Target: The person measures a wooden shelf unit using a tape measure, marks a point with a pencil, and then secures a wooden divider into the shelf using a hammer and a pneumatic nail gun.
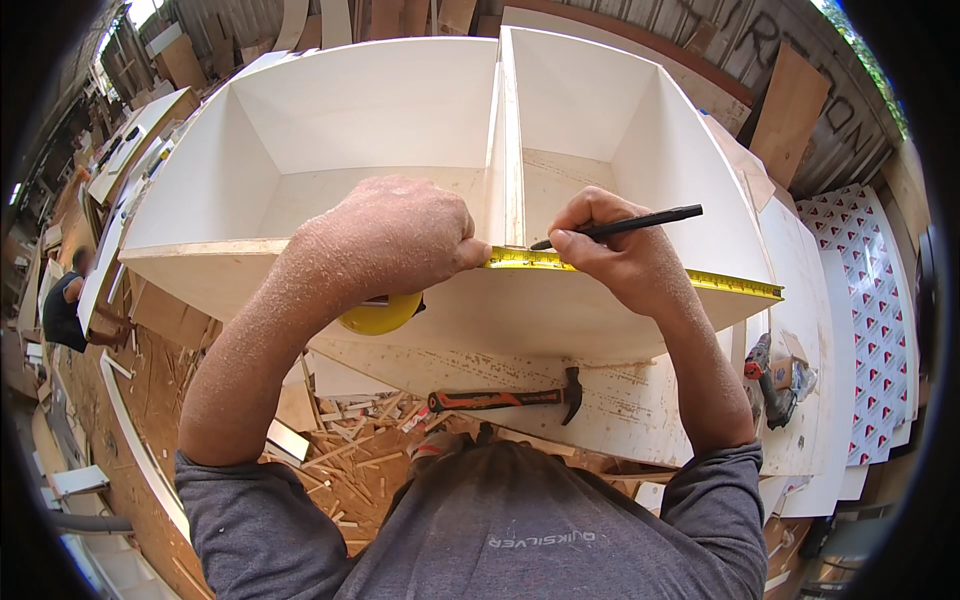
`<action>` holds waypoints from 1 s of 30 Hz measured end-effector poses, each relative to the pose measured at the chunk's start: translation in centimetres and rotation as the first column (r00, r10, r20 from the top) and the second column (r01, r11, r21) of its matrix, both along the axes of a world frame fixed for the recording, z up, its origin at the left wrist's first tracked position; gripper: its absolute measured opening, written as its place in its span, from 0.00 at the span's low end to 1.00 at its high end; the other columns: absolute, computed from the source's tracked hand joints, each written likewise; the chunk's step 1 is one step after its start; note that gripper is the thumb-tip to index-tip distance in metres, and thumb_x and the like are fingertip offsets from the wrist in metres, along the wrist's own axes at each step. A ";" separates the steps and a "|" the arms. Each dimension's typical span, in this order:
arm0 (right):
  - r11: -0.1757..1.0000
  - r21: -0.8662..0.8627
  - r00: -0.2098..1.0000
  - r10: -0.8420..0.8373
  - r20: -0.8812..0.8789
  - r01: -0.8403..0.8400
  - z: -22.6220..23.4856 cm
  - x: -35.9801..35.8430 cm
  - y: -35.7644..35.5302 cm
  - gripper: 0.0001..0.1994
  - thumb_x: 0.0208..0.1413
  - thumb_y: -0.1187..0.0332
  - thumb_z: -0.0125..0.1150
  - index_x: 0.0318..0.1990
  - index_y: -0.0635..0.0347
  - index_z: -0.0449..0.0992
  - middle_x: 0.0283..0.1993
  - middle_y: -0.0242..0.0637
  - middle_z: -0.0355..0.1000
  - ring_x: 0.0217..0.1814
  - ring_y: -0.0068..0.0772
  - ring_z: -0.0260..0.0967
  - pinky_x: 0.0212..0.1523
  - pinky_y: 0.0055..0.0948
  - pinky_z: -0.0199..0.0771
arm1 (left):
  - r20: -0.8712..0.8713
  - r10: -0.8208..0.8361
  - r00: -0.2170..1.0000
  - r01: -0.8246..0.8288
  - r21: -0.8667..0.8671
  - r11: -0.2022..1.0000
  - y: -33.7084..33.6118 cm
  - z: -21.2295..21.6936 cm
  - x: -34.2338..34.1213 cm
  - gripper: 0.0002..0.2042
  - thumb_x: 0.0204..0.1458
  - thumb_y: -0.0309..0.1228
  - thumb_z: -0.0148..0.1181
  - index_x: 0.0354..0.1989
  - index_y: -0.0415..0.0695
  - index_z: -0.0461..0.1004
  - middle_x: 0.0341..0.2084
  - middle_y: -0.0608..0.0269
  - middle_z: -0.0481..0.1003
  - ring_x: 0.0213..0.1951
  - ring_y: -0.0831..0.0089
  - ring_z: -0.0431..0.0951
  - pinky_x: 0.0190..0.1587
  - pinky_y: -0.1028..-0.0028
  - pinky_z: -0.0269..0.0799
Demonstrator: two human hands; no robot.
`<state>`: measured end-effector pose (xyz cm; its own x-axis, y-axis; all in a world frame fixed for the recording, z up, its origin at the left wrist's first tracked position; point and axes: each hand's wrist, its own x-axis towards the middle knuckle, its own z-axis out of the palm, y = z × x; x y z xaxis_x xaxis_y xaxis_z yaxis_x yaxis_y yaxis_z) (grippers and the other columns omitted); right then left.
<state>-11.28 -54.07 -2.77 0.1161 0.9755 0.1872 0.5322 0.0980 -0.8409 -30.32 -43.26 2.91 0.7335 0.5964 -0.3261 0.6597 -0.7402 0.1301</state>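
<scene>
In front of me lies a white open wooden cabinet box (380,110), split in two by an upright divider (507,150). A yellow tape measure blade (735,284) runs along its near edge toward the right corner. My left hand (385,235) is closed, pinching the blade just left of the divider; the round yellow tape case (382,315) hangs beneath that hand. My right hand (625,250) grips a black pencil (635,222), its tip at the board edge close to the divider's near end. The right fingers also rest by the blade.
Below the box, a hammer (505,399) with an orange-black handle lies on a white board. A power drill (770,385) is at the right, near patterned sheets (857,300). Wood scraps (365,440) litter the floor. Another person (68,300) is at the far left.
</scene>
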 end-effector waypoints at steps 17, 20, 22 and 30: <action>1.000 -0.003 0.999 -0.030 0.035 0.030 0.1 -0.2 -0.1 0.04 0.57 0.71 0.61 0.32 0.60 0.74 0.27 0.23 0.66 0.29 0.13 0.58 0.31 0.17 0.60 | 0.034 -0.029 0.999 0.029 0.008 1.000 0.1 -0.2 -0.2 0.21 0.57 0.47 0.48 0.34 0.43 0.82 0.24 0.51 0.78 0.30 0.57 0.78 0.40 0.61 0.73; 1.000 0.012 1.000 0.009 0.010 -0.009 -0.1 0.1 0.0 0.04 0.57 0.71 0.60 0.32 0.60 0.74 0.27 0.23 0.66 0.29 0.13 0.58 0.31 0.17 0.60 | 0.029 -0.040 0.999 0.039 0.019 0.999 0.2 -0.3 -0.2 0.21 0.57 0.47 0.48 0.34 0.43 0.82 0.24 0.50 0.78 0.30 0.57 0.78 0.40 0.60 0.73; 1.000 -0.005 1.000 -0.007 0.015 0.007 0.0 0.0 -0.1 0.04 0.57 0.70 0.61 0.32 0.60 0.74 0.27 0.23 0.66 0.30 0.13 0.58 0.31 0.17 0.60 | 0.025 -0.033 0.999 0.032 0.017 0.999 0.2 -0.3 -0.1 0.21 0.57 0.47 0.48 0.34 0.43 0.82 0.24 0.50 0.78 0.30 0.57 0.78 0.40 0.60 0.73; 1.000 -0.002 0.999 -0.023 0.027 0.023 0.0 -0.1 -0.1 0.04 0.57 0.70 0.61 0.32 0.60 0.74 0.27 0.23 0.66 0.29 0.13 0.58 0.31 0.17 0.60 | 0.029 -0.027 0.999 0.027 0.010 1.000 0.0 -0.1 -0.1 0.21 0.57 0.47 0.49 0.34 0.42 0.82 0.24 0.50 0.78 0.30 0.57 0.78 0.40 0.60 0.73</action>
<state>-11.33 -54.21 -2.77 0.1335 0.9731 0.1880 0.5572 0.0832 -0.8262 -30.44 -43.21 2.83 0.7586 0.5793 -0.2983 0.6354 -0.7590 0.1420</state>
